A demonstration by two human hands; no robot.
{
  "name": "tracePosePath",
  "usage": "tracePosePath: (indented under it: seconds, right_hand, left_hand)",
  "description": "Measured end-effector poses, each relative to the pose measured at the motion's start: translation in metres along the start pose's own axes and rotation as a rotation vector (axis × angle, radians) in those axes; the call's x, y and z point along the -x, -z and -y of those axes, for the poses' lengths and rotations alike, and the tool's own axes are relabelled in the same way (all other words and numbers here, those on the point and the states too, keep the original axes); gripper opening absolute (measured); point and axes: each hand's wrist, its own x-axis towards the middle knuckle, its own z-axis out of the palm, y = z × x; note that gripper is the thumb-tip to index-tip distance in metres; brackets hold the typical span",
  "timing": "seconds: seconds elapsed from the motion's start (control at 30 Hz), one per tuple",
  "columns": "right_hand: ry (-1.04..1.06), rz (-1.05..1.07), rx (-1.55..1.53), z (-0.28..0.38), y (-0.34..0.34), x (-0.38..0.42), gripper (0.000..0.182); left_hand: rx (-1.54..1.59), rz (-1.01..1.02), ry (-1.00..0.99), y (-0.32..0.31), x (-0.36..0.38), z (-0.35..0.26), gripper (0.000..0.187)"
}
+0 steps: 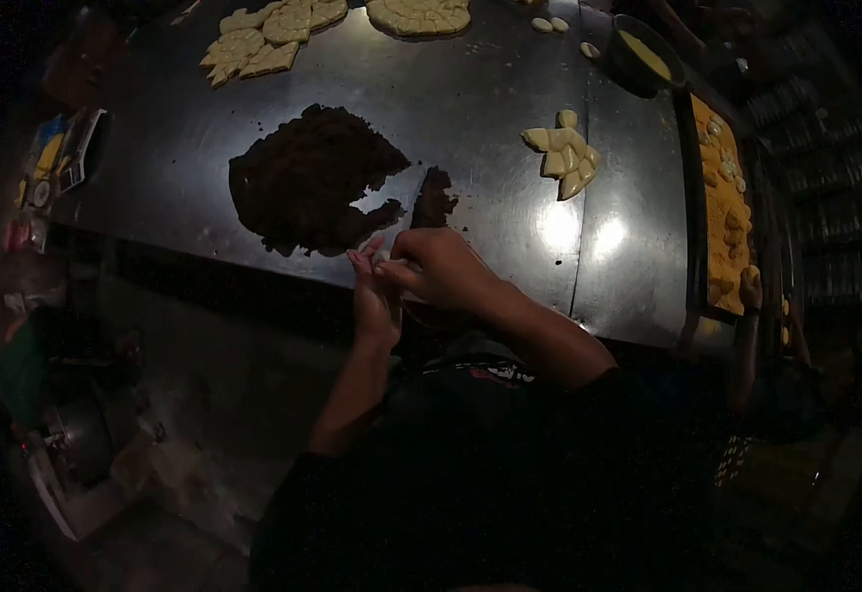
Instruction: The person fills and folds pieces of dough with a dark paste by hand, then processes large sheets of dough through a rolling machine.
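Note:
Close together at the near edge of the metal table, my left hand (375, 301) and my right hand (441, 264) are closed around a small pale piece of dough (383, 256). Fingers cover most of this piece, so its shape is hard to make out. Just beyond my hands lies a large dark brown mound of crumbly filling (303, 183). A smaller strip of the same filling (435, 195) sits apart from it, right behind my right hand. Farther right, several pale dough pieces (564, 156) lie in a cluster.
More dough (263, 39) is spread at the back, beside another flat batch (418, 15). A dark bowl (620, 66) holds something yellow at the far right. An orange-covered tray (715, 207) with pieces on it lines the right edge, where another person's hand (751, 286) reaches in.

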Motion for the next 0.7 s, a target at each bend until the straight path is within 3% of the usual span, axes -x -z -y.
tracePosePath:
  seconds: [0.03,0.07,0.13,0.2,0.27,0.33,0.4,0.43,0.5,0.63,0.7]
  right_hand:
    - [0.008,-0.025,0.217,-0.002,-0.008,0.004,0.023]
    - [0.019,-0.051,0.432,-0.004,-0.018,0.009,0.021]
    - [0.036,0.061,0.471,-0.017,-0.046,0.029,0.03]
    - [0.354,0.064,0.464,-0.03,-0.074,0.052,0.034]
    - [0.339,0.203,0.31,-0.04,-0.07,0.064,0.039]
    - [0.144,0.142,0.226,-0.066,-0.055,0.059,0.041]
    - [0.063,-0.081,0.394,-0.117,-0.044,0.042,0.041]
    - [0.061,-0.077,0.384,-0.135,-0.037,0.033,0.041]
    - [0.158,-0.028,0.592,-0.162,-0.028,0.018,0.039]
    - [0.128,0.055,0.586,-0.18,-0.046,0.014,0.036]
    - [0.022,0.294,0.629,-0.172,-0.036,0.01,0.03]
  left_hand:
    - [0.034,-0.052,0.121,0.01,0.001,0.0,0.05]
    - [0.043,-0.06,0.118,0.022,0.002,0.004,0.05]
    - [-0.091,-0.062,0.164,0.042,-0.001,0.009,0.051]
    - [-0.214,-0.122,0.166,0.052,-0.001,0.005,0.046]
    - [-0.335,-0.284,0.18,0.071,-0.002,-0.003,0.04]
    - [-0.245,-0.239,0.109,0.1,-0.004,-0.006,0.037]
    - [-0.273,-0.4,0.096,0.105,0.005,-0.014,0.036]
    - [-0.297,-0.383,0.081,0.116,0.008,-0.015,0.037]
    - [-0.272,-0.391,0.052,0.133,0.01,-0.014,0.038]
    - [-0.233,-0.432,0.007,0.129,0.015,-0.014,0.04]
    - [-0.226,-0.456,-0.017,0.117,0.017,-0.011,0.04]
